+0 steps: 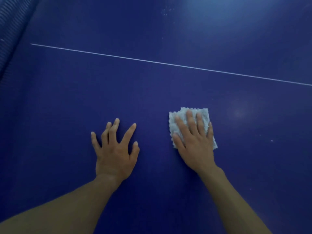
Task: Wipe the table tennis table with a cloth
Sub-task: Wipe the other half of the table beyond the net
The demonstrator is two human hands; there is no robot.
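Observation:
The dark blue table tennis table [67, 102] fills the view. A small folded pale grey cloth [203, 115] lies flat on it, right of centre. My right hand [194, 141] presses palm-down on the cloth with its fingers spread, and the cloth's edges show around the fingers. My left hand [114, 149] rests flat on the bare table to the left of the cloth, fingers apart, holding nothing.
A thin white line [168, 64] crosses the table beyond both hands, slanting down to the right. The net [11, 31] runs along the upper left corner. Pale specks [166, 12] dot the far surface, and a few more lie at the right.

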